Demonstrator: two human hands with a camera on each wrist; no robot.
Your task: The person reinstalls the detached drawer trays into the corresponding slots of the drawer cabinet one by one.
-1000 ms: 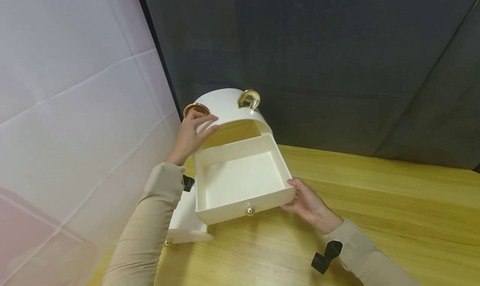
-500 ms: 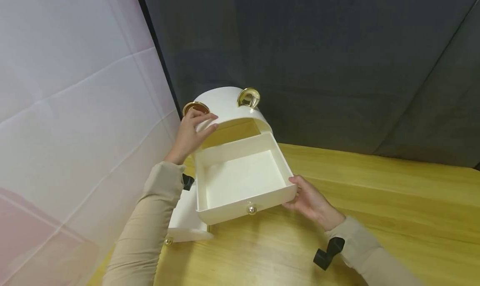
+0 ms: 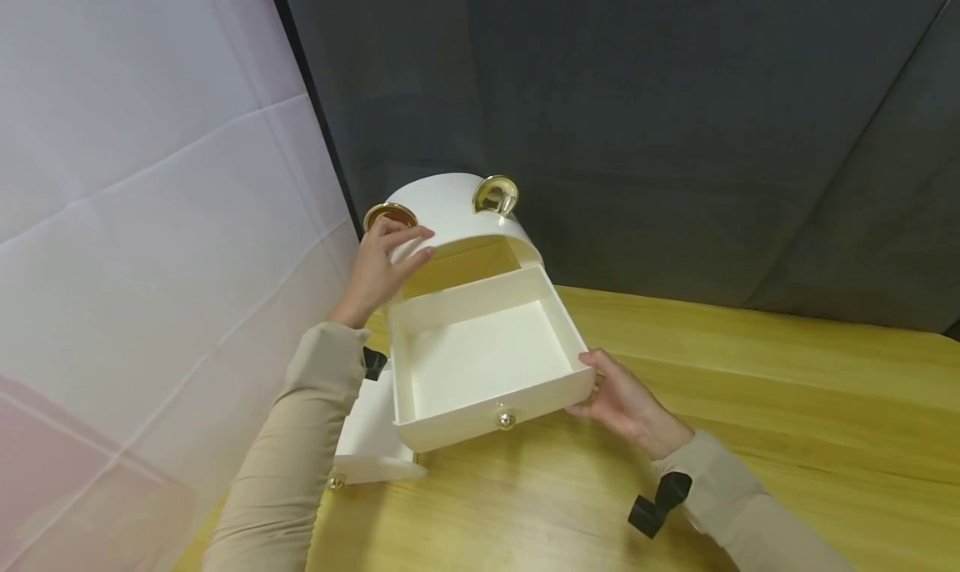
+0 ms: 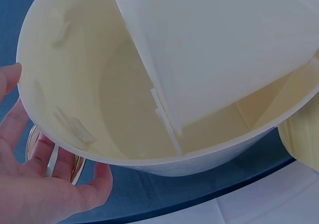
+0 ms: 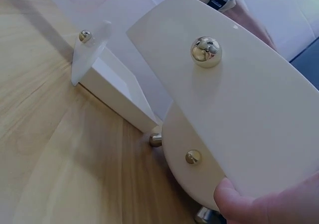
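Note:
A cream round-topped cabinet (image 3: 450, 205) with gold ears stands at the table's left edge. My left hand (image 3: 378, 268) lies against the outside of its shell (image 4: 75, 84) beside a gold ear (image 3: 390, 215), palm spread, nothing hooked over the rim. The upper drawer (image 3: 480, 359) is pulled far out and is empty; its front carries a gold knob (image 3: 506, 420). My right hand (image 3: 618, 401) grips the drawer's front right corner, thumb (image 5: 239, 204) pressed on the drawer front (image 5: 249, 109). A lower drawer (image 3: 371, 455) also stands pulled out.
The wooden table (image 3: 750, 405) stretches to the right of the cabinet. A white sheet (image 3: 150, 222) hangs close on the left and a dark curtain (image 3: 675, 122) behind. Gold feet and a second knob (image 5: 193, 157) show under the cabinet.
The upper drawer and my right hand have shifted very slightly to the right. My left hand stays on the shell.

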